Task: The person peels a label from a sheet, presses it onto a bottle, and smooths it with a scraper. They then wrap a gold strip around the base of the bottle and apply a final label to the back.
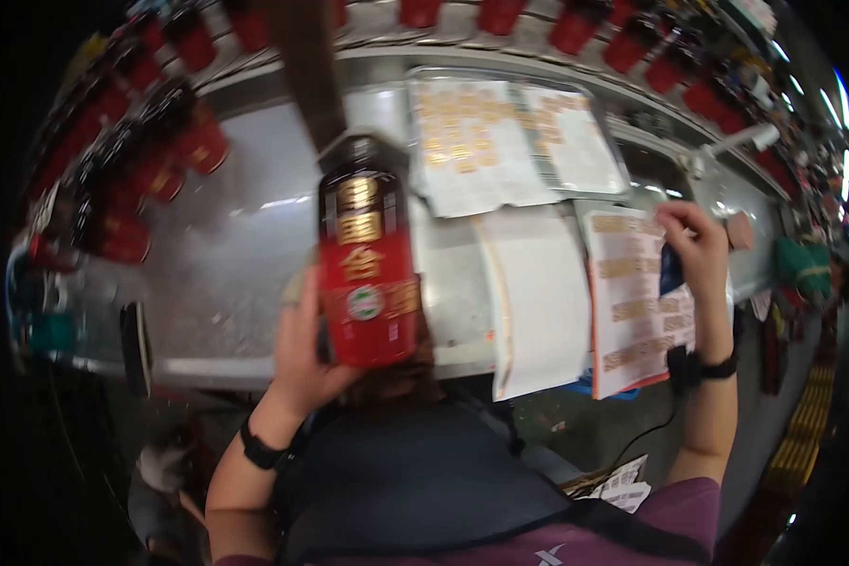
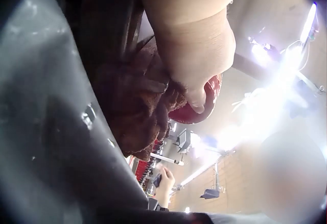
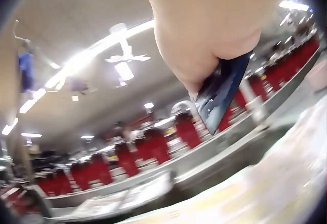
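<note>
A dark-topped red bottle [image 1: 368, 255] with gold characters lies label up in the middle of the head view. My left hand [image 1: 302, 354] holds its lower left side; in the left wrist view that hand [image 2: 196, 55] has its thumb or a finger on the red base [image 2: 191, 113]. My right hand [image 1: 700, 250] pinches a dark blue flat piece [image 1: 671, 269] above a sheet of gold-lettered stickers [image 1: 627, 311]. The right wrist view shows the same piece [image 3: 220, 94] hanging below the hand [image 3: 209, 35].
Left of the sticker sheet lies a blank white sheet [image 1: 541, 302]. Behind it, a tray holds gold sticker sheets [image 1: 472, 141]. More red bottles [image 1: 198, 137] stand at the left and along the back. A brown post [image 1: 302, 66] rises behind the held bottle.
</note>
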Available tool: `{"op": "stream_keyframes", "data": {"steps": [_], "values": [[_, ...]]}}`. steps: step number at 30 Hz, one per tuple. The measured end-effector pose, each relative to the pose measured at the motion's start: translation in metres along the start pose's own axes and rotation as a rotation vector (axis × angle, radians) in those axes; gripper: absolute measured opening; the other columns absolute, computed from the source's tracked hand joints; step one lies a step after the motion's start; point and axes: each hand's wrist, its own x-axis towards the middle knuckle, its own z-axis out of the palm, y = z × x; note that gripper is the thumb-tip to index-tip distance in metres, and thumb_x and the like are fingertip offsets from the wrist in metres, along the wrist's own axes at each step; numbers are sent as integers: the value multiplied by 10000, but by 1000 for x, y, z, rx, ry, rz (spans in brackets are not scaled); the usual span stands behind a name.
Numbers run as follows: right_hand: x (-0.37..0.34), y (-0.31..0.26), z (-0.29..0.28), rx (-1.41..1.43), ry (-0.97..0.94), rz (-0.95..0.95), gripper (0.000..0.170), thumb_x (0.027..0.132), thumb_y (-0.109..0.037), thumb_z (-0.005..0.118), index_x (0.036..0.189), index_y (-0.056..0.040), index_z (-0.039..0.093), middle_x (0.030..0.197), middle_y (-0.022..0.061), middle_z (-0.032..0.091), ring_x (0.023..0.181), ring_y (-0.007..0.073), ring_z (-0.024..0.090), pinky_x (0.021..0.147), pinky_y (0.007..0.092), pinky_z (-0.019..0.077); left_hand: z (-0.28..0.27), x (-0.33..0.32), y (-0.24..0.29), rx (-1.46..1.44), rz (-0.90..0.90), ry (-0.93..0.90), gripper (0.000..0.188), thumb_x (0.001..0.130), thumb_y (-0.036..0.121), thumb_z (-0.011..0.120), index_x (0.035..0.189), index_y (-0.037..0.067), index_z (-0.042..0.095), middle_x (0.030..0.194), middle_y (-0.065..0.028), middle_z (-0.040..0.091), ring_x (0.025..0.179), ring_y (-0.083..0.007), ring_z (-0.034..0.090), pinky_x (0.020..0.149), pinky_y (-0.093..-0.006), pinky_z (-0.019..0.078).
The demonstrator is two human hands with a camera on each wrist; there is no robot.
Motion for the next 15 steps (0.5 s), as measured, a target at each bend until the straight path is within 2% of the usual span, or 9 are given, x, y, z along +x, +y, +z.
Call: {"op": "stream_keyframes", "data": {"steps": [1, 2, 3, 5, 6, 8, 12, 14, 15], "values": [[-16, -43, 26, 72, -107, 31, 125, 896, -92, 688, 985, -13, 727, 916, 24, 717, 805, 77, 616, 723, 223, 484, 0, 2, -1, -73, 1, -1, 1042, 777, 395, 815, 1507, -89, 250, 1422, -283, 461, 1238, -455, 508, 1020, -464, 441], [-29, -70, 49, 169, -214, -60, 99, 883, -75, 700, 960, -18, 728, 903, 26, 713, 797, 78, 618, 710, 222, 479, -1, 1, -3, -132, -9, -19, 1040, 777, 367, 815, 1521, -66, 230, 1453, -279, 435, 1280, -458, 489, 1032, -457, 442], [-43, -104, 64, 252, -334, 4, 87, 862, -51, 717, 941, -16, 728, 884, 35, 708, 791, 92, 629, 703, 228, 479, -2, 2, -3, -176, -23, -41, 1038, 772, 340, 820, 1526, -51, 224, 1465, -278, 424, 1301, -455, 475, 1042, -453, 438], [-63, -147, 88, 351, -468, -108, 71, 846, -16, 725, 915, -6, 728, 859, 59, 704, 766, 119, 645, 694, 246, 489, -5, 3, -5, -243, -26, -71, 1036, 758, 289, 828, 1535, -27, 219, 1478, -278, 411, 1326, -447, 462, 1052, -445, 437], [-70, -159, 97, 431, -530, -98, 77, 843, -8, 731, 920, -7, 728, 861, 67, 704, 745, 123, 644, 685, 248, 491, -5, 2, -7, -266, -23, -80, 1038, 749, 263, 832, 1537, -17, 218, 1478, -278, 410, 1331, -440, 462, 1052, -441, 440], [-81, -175, 115, 540, -573, -138, 74, 852, -10, 731, 926, 0, 724, 872, 79, 703, 743, 125, 646, 678, 250, 493, -11, 7, -4, -225, 46, -50, 1052, 732, 265, 842, 1532, -30, 226, 1461, -281, 426, 1305, -431, 485, 1035, -428, 453], [-88, -204, 133, 658, -607, -99, 62, 863, -12, 726, 921, 9, 719, 876, 79, 700, 757, 119, 648, 679, 254, 496, -9, 7, -6, -271, 52, -32, 1096, 722, 315, 852, 1534, -43, 209, 1427, -294, 445, 1274, -437, 501, 1014, -433, 460], [-87, -209, 144, 735, -653, 40, 80, 875, -16, 722, 947, 18, 706, 885, 65, 698, 767, 105, 644, 684, 240, 498, -12, 8, -3, -275, 49, -36, 1119, 722, 340, 856, 1535, -51, 195, 1418, -299, 444, 1276, -442, 493, 1015, -433, 455], [-89, -209, 153, 821, -617, 191, 106, 887, -16, 715, 982, 22, 687, 893, 50, 697, 768, 84, 635, 691, 219, 499, -18, 10, 1, -289, 25, -71, 1134, 730, 367, 855, 1535, -61, 180, 1425, -299, 434, 1287, -435, 480, 1036, -428, 433]]}}
